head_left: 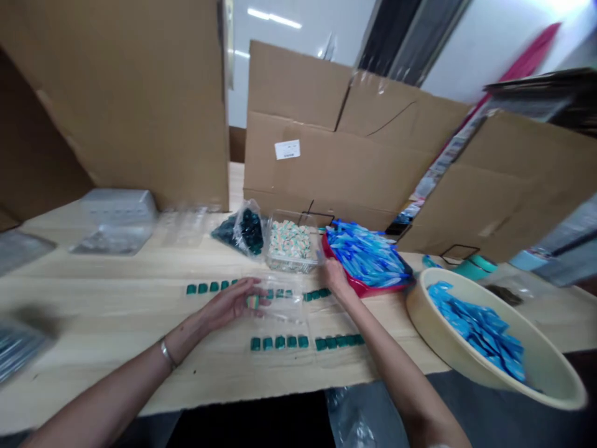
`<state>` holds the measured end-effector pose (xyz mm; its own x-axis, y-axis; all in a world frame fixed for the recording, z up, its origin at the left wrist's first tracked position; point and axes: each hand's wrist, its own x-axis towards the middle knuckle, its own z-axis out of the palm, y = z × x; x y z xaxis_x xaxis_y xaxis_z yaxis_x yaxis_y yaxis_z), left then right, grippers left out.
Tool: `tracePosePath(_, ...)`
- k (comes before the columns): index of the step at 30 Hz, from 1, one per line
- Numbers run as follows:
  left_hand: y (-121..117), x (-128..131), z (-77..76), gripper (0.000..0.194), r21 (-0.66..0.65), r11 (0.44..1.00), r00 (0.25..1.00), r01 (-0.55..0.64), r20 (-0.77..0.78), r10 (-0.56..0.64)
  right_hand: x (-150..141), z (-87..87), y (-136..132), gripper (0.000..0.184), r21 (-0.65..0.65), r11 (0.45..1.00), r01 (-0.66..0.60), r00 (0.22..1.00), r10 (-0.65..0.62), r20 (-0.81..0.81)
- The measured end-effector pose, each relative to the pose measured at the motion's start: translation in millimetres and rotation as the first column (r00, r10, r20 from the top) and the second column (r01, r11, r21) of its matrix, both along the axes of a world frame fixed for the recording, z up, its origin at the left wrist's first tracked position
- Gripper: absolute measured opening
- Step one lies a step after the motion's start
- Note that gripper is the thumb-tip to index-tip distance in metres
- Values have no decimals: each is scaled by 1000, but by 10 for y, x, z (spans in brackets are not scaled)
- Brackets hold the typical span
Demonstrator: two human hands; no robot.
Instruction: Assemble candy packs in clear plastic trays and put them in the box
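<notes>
My left hand (236, 303) is over the middle of the table, its fingers curled around a small striped piece (252, 302) in pale green and orange. Beneath the fingers lies a clear plastic tray (289, 308). Rows of small dark green blocks (280, 342) sit in similar clear trays and on the table around it. My right hand (332, 277) reaches to the gap between a clear box (291, 264) of small striped pieces and a red tray (359, 287) of blue slim packets (368, 255). Its fingertips are blurred and partly hidden, so their hold does not show.
A bag of dark green blocks (249, 230) lies left of the clear box. At right stands a cream basin (422, 295) with blue packets (480, 330). Cardboard panels (321, 162) wall the back. Clear plastic trays (116, 218) are stacked at left.
</notes>
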<state>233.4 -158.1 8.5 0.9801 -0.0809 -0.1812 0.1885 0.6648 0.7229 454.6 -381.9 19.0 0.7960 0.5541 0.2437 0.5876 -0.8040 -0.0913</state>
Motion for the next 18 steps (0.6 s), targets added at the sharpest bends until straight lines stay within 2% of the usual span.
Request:
tracePosePath(3, 27, 7, -19, 27, -25, 1000, 1000, 6, 11, -6, -236, 88, -278, 29, -23, 997, 68, 997, -67, 38)
tracePosePath(5, 38, 9, -32, 27, -42, 999, 1000, 24, 20, -23, -437, 231, -490, 32, 153, 984, 88, 982, -111, 152)
tracePosePath(6, 40, 8, -37, 27, -49, 998, 999, 34, 27, -33, -546, 317, -587, 30, 285, 956, 71, 975, -127, 184)
tracePosePath(7, 40, 7, -40, 27, -53, 998, 999, 43, 34, -41, -656, 402, -667, 28, 423, 904, 54, 972, -144, 184)
tracePosePath(9, 35, 2, -40, 27, -52, 997, 998, 54, 47, -51, -861, 543, -757, 27, 658, 752, 37, 988, -127, 90)
tracePosePath(11, 27, -3, -34, 28, -41, 997, 997, 58, 53, -56, -1019, 609, -731, 30, 788, 614, 45, 999, -14, -46)
tracePosePath(12, 22, -5, -27, 29, -35, 998, 997, 60, 53, -58, -1075, 607, -675, 31, 816, 577, 41, 994, 62, -94)
tracePosePath(14, 13, -10, -8, 29, -22, 998, 997, 61, 48, -60, -1152, 548, -495, 27, 821, 570, -17, 974, 195, -116)
tracePosePath(18, -18, -36, 55, 28, 13, 998, 998, 54, 19, -54, -1291, 348, -67, 23, 701, 662, -265, 945, 325, 50)
